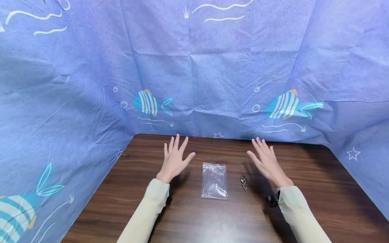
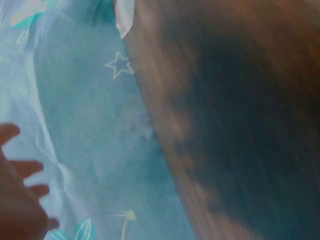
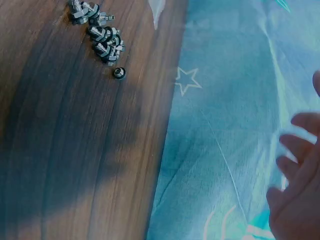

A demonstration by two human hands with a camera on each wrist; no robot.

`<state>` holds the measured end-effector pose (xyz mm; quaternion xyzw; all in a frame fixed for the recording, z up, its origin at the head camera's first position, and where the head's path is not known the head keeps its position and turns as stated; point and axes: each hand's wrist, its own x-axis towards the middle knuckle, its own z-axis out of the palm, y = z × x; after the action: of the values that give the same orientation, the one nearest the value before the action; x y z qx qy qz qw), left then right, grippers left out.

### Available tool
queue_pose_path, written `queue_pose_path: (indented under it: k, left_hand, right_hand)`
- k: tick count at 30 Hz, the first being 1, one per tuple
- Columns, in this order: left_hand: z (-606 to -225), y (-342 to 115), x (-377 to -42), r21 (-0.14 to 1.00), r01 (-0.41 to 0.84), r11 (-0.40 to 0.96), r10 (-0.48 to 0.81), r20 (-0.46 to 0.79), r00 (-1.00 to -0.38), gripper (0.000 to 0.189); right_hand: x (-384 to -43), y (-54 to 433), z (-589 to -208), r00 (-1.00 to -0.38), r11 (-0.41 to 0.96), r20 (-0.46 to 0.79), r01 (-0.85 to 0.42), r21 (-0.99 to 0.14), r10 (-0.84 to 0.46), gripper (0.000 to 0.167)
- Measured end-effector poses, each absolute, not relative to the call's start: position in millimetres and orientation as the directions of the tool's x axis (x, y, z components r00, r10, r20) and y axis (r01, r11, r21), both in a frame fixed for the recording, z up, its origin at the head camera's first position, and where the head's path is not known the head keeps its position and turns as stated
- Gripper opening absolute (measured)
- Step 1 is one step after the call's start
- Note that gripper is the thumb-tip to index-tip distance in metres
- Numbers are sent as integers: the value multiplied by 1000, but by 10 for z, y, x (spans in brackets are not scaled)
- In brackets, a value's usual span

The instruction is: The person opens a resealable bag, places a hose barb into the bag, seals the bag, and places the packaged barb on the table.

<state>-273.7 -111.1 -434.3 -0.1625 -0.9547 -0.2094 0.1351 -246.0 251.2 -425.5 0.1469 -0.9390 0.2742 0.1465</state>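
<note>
A clear zip-lock plastic bag [image 1: 214, 181] lies flat on the table between the two hands. Just right of it sits a small pile of dark, shiny metal pieces [image 1: 243, 182], also in the right wrist view as small metal parts [image 3: 104, 37], too small to name surely. Left of the bag, my left hand [image 1: 174, 161] is held with fingers spread and holds nothing. My right hand [image 1: 267, 162], fingers straight, hovers to the right of the metal pieces, with nothing in it. Both hands cast shadows on the wood.
The dark wood-grain table [image 1: 127, 202] has rounded far corners. A blue cloth [image 1: 218, 81] printed with fish and stars hangs behind it and along both sides. Dark wrist bands [image 1: 272, 199] show below the pale sleeves [image 1: 301, 212].
</note>
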Motion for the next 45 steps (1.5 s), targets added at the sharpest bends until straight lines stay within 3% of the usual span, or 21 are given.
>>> queue_pose_path:
  k: [4, 10, 16, 21, 25, 32, 45]
  left_hand:
    - [-4363, -1099, -2675, 353, 483, 802, 411, 261, -874, 67]
    - [-4402, -998, -2498, 251, 672, 696, 659, 146, -737, 59]
    - [-4466, -815, -2300, 165, 810, 563, 818, 30, -575, 51]
    - [-4506, -695, -2203, 122, 862, 491, 870, -23, -493, 50]
    - [-4543, -618, -2151, 109, 865, 490, 871, -98, -481, 49]
    - [-4572, -570, -2118, 138, 827, 546, 833, -201, -516, 49]
    - [-4570, -622, -2151, 143, 813, 564, 819, -222, -529, 50]
  right_hand:
    - [-2500, 2449, -4225, -879, 739, 313, -473, -480, -359, 55]
    - [-2528, 2287, -4280, -824, 712, 154, -553, -433, -546, 51]
    - [-2578, 2128, -4381, -795, 725, 21, -563, -396, -606, 51]
    - [-2598, 2020, -4453, -769, 708, -9, -585, -395, -640, 49]
    - [-2598, 1943, -4491, -744, 693, -45, -596, -406, -666, 47]
    - [-2595, 1859, -4553, -744, 710, -89, -585, -392, -662, 45]
    - [-2561, 1833, -4660, -756, 733, -88, -590, -338, -649, 42]
